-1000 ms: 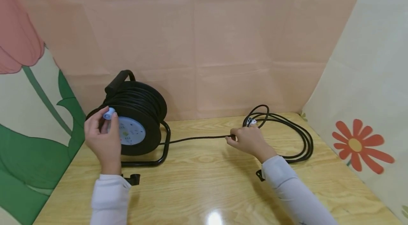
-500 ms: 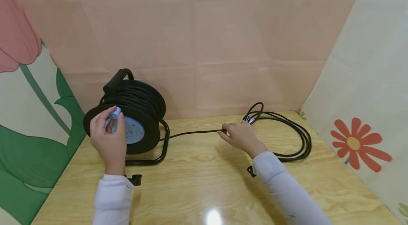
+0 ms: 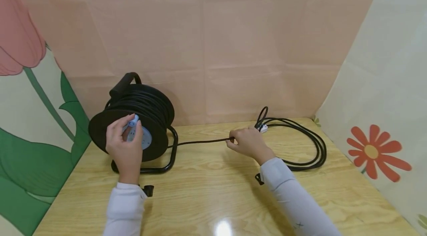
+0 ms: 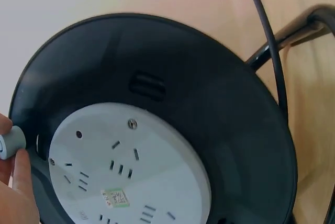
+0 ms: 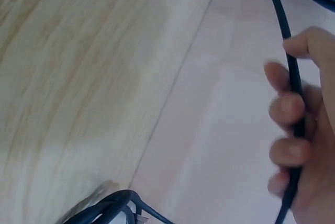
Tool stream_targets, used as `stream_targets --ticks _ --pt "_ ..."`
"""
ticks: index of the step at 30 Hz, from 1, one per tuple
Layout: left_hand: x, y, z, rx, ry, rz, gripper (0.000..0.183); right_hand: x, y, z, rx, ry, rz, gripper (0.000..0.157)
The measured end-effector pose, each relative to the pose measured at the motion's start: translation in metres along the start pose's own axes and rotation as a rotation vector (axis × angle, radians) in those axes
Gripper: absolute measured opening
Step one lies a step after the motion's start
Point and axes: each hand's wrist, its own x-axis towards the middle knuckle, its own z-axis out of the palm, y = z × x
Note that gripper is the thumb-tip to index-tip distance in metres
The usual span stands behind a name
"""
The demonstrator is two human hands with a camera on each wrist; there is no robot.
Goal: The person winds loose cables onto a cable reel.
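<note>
A black cable reel (image 3: 100,126) stands on its tubular frame, wound with black cable. Its round face carries a pale blue socket panel (image 4: 125,156). My left hand (image 3: 125,154) pinches the small blue crank knob (image 3: 134,120) between thumb and fingers, in front of the reel's face. From the reel a stretch of cable (image 3: 203,141) runs right to my right hand (image 3: 249,142), which holds it. In the right wrist view my fingers (image 5: 288,109) curl around the cable, thumb laid against it.
Right of my right hand lies a loose coil of cable (image 3: 321,150) on the wooden table (image 3: 200,199), with a white plug-like piece (image 3: 263,128) at its left end. A pink backdrop (image 3: 233,43) hangs behind the table. A flowered sheet (image 3: 383,80) borders the right.
My left hand has carried the knob rightward across the reel's face. My right hand has shifted left toward the reel with the cable, and the coil's small upright loop has narrowed.
</note>
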Motion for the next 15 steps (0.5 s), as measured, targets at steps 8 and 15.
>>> stream_targets --ticks 8,15 --pt "-0.009 0.004 0.004 0.021 -0.071 0.017 0.019 0.003 0.0 -0.001 -0.003 0.022 -0.007 0.031" --pt "-0.017 -0.003 0.008 0.041 -0.14 0.062 0.018 0.006 -0.009 0.005 -0.014 0.046 0.058 0.04"
